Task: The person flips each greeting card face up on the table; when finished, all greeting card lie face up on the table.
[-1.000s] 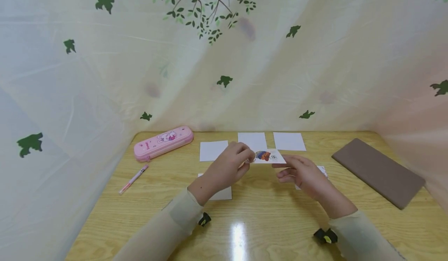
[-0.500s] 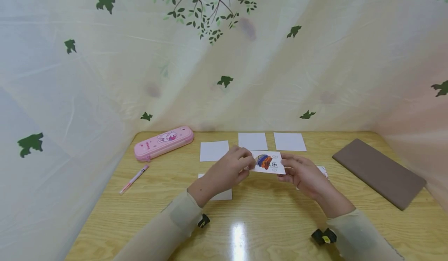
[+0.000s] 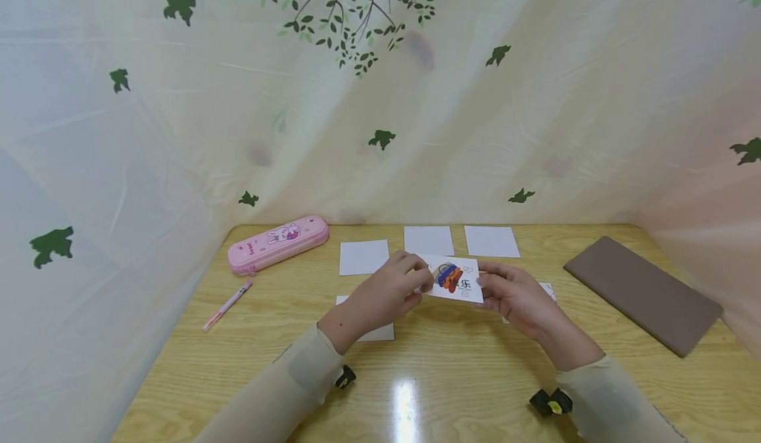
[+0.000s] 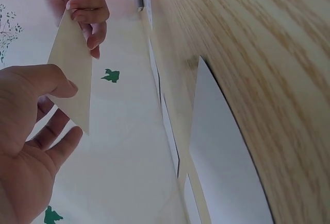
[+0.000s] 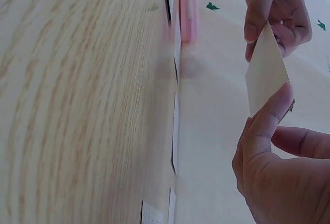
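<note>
Between both hands a white card point(image 3: 453, 279) is raised above the table, its face tilted up toward the head camera. That face bears a blue and orange picture and Chinese characters, partly covered by fingers. My left hand point(image 3: 386, 292) pinches the card's left edge, and my right hand point(image 3: 516, 299) grips its right edge between thumb and fingers. The card's plain back point(image 4: 75, 64) shows in the left wrist view, and the same pale back point(image 5: 265, 77) appears in the right wrist view.
White cards lie at the back left point(image 3: 364, 257), back middle point(image 3: 429, 238) and back right point(image 3: 492, 241). Another card point(image 3: 380, 331) is partly under my left hand; a printed one point(image 3: 548, 290) peeks out behind my right. A pink pencil case point(image 3: 278, 245), pen point(image 3: 228, 304) and flat brown rectangle point(image 3: 642, 296) flank them.
The card has tipped from nearly edge-on so that its printed face shows more fully. My right fingers and thumb have closed onto its right edge; the left hand has hardly moved.
</note>
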Motion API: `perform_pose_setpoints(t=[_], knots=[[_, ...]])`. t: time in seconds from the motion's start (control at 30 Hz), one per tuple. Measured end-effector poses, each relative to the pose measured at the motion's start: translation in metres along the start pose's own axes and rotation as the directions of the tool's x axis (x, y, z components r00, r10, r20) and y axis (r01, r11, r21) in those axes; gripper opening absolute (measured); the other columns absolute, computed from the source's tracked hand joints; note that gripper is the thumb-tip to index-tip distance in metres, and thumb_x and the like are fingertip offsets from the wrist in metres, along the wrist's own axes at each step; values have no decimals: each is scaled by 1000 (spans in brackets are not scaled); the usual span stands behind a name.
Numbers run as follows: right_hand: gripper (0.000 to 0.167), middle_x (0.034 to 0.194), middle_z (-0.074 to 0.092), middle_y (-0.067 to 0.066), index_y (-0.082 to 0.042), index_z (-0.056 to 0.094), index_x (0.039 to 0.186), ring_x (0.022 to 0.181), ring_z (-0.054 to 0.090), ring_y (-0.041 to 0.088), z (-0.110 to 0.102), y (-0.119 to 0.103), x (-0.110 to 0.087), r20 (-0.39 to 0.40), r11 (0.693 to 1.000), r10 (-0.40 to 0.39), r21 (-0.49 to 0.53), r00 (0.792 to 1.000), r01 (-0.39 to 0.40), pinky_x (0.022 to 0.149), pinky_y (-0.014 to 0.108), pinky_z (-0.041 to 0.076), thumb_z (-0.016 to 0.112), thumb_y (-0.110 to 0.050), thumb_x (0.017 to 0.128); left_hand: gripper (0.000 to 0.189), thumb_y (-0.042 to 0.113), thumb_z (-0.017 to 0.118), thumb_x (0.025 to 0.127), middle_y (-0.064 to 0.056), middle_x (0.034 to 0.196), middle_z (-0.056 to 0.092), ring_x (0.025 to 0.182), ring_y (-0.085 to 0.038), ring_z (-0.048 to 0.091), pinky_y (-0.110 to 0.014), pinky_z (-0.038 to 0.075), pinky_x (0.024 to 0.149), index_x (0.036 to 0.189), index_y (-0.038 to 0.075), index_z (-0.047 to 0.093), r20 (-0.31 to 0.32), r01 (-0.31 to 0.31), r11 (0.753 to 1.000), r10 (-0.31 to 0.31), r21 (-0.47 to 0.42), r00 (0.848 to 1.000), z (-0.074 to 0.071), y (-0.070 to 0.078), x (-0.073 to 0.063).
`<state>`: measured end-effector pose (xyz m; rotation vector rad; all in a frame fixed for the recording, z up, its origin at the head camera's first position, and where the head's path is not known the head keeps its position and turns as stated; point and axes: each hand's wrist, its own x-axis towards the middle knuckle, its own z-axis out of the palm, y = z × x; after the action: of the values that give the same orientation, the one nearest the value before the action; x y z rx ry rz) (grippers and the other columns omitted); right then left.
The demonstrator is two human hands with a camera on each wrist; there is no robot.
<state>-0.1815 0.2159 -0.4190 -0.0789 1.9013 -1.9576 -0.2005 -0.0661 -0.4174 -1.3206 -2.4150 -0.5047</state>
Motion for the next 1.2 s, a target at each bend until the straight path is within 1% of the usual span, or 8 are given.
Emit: perform_pose_setpoints(t=[0.17, 0.3, 0.43, 0.5, 0.77, 0.97, 1.1, 1.2], knots=[[64, 135, 58, 9, 11, 19, 163, 102, 68, 8, 1, 1, 0, -22, 1000, 3, -24, 1000, -4, 84, 23, 63, 50, -16, 113, 24, 14, 84, 92, -2, 123, 67, 124, -23, 58, -33, 56, 107, 108, 18, 67, 20, 61, 998, -61, 5, 998, 2, 0, -1], [62, 132, 60, 9, 11, 22, 162, 102, 68, 8, 1, 1, 0, -38, 999, 9, -39, 999, -10, 83, 23, 63, 50, -15, 113, 51, 42, 91, 85, -4, 135, 62, 131, -25, 55, -40, 49, 119, 122, 18, 64, 64, 152, 988, -152, 16, 986, 1, 2, 0], [60, 128, 61, 6, 11, 24, 160, 101, 67, 8, 2, 1, 0, -50, 999, 9, -42, 999, -11, 83, 23, 63, 50, -15, 113, 82, 62, 91, 75, -4, 148, 55, 141, -26, 48, -43, 43, 125, 138, 19, 60, 118, 275, 961, -270, -27, 956, -1, 4, 2], [60, 128, 61, 7, 11, 24, 160, 101, 67, 8, 2, 2, 0, -52, 999, 7, -48, 999, -10, 83, 23, 63, 50, -15, 113, 85, 62, 89, 78, -4, 153, 52, 144, -26, 47, -43, 44, 125, 144, 19, 57, 142, 357, 929, -342, -97, 929, -2, 5, 4], [57, 135, 57, 14, 11, 24, 160, 104, 67, 8, 4, 1, -1, -61, 997, 9, -79, 998, -14, 85, 24, 62, 48, -12, 113, 65, 41, 66, 107, -12, 158, 54, 133, -28, 65, -44, 59, 105, 160, 10, 46, 247, 624, 715, -573, -316, 782, -5, 4, 11], [56, 129, 62, 11, 8, 26, 159, 101, 68, 11, 5, 2, -2, -68, 994, 11, -110, 998, -18, 82, 25, 63, 49, -9, 111, 56, 21, 63, 108, -14, 151, 63, 117, -24, 74, -33, 63, 81, 160, 6, 46, 374, 732, 487, -641, -476, 670, 2, -1, 16], [55, 130, 62, 15, 8, 27, 159, 98, 68, 15, 4, 4, -1, -66, 990, 5, -141, 998, -14, 81, 27, 64, 49, -8, 111, 51, 13, 65, 106, -19, 144, 64, 93, -20, 76, -36, 66, 82, 154, 2, 52, 423, 754, 376, -653, -539, 628, 6, -4, 17], [56, 130, 61, 20, 8, 28, 159, 96, 68, 18, 4, 7, 0, -80, 981, 7, -190, 997, -22, 80, 29, 64, 50, -8, 110, 49, 9, 68, 103, -20, 138, 66, 81, -18, 74, -40, 67, 83, 150, 1, 54, 437, 756, 333, -656, -564, 615, 8, -5, 17]])
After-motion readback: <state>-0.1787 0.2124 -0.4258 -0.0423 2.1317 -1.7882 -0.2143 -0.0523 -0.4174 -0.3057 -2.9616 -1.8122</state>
